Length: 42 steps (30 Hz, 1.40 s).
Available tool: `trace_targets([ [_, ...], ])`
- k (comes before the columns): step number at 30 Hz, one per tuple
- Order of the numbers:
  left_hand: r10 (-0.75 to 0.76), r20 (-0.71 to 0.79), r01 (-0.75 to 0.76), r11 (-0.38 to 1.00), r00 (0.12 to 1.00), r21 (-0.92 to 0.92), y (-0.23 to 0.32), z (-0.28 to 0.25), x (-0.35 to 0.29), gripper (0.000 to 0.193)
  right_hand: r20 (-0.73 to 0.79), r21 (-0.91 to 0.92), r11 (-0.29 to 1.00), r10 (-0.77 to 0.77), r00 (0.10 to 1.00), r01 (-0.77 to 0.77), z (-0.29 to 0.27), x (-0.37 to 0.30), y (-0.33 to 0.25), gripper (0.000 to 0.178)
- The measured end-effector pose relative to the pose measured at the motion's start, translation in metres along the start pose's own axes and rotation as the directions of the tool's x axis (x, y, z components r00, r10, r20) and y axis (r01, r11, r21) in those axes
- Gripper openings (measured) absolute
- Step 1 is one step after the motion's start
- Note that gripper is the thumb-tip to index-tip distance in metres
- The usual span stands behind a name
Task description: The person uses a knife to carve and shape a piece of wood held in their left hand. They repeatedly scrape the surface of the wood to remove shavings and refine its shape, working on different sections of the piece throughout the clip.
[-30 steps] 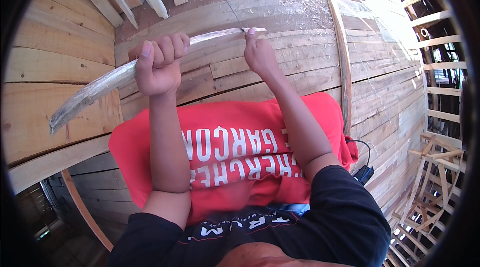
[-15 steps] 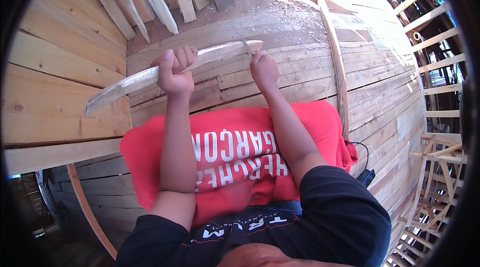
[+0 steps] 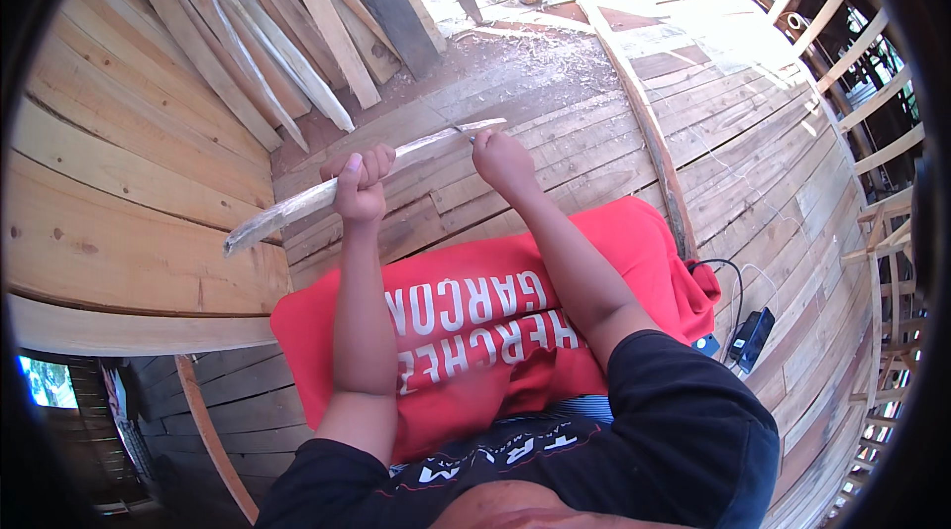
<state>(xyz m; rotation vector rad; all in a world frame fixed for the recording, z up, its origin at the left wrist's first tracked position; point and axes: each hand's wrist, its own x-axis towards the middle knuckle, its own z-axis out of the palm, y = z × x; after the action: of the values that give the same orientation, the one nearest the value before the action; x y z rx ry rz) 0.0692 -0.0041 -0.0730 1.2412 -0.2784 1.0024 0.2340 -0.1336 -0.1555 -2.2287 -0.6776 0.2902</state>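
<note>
My left hand is wrapped round the middle of a long, pale, slightly bent wooden stick. The stick slants from lower left to upper right above the floor, its far end narrowing to a point. Closed round a handle mostly hidden by the fingers, my right hand holds a thin-bladed knife. The blade lies across the stick near its pointed end. Beneath my forearms a red cloth with white lettering covers my lap.
Several boards lean at the upper left, beside a plank wall. Wood shavings litter the floor ahead. A narrow wooden strip runs along the floorboards. At right lies a black device with a cable, near wooden slats.
The stick has turned, so its broad face shows less, and its pointed end sits lower in view. My right hand and the knife have shifted left and down. The whole view has shifted slightly.
</note>
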Motion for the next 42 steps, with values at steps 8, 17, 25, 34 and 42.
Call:
trace_targets([
  [8, -0.075, 0.081, 0.068, 0.994, 0.994, 0.085, 0.003, 0.019, 0.016, 0.041, -0.069, 0.065, 0.989, 0.136, 0.988, -0.132, 0.007, -0.002, 0.015, 0.055],
  [17, -0.224, 0.258, 0.195, 0.972, 0.940, 0.132, -0.014, 0.040, 0.050, 0.043, 0.016, 0.156, 0.952, 0.265, 0.964, -0.264, 0.002, 0.005, 0.063, 0.054],
  [25, -0.312, 0.252, 0.270, 0.945, 0.916, 0.187, -0.036, 0.092, 0.081, 0.046, 0.090, 0.241, 0.930, 0.265, 0.960, -0.279, -0.036, 0.015, 0.008, 0.042],
  [34, -0.439, 0.389, 0.375, 0.897, 0.810, 0.233, -0.056, 0.124, 0.113, 0.045, 0.069, 0.296, 0.923, 0.235, 0.969, -0.245, -0.007, 0.032, 0.070, 0.050],
  [42, -0.453, 0.451, 0.430, 0.889, 0.769, 0.159, -0.068, 0.133, 0.124, 0.044, 0.082, 0.298, 0.908, 0.284, 0.955, -0.296, 0.000, 0.034, 0.118, 0.056],
])
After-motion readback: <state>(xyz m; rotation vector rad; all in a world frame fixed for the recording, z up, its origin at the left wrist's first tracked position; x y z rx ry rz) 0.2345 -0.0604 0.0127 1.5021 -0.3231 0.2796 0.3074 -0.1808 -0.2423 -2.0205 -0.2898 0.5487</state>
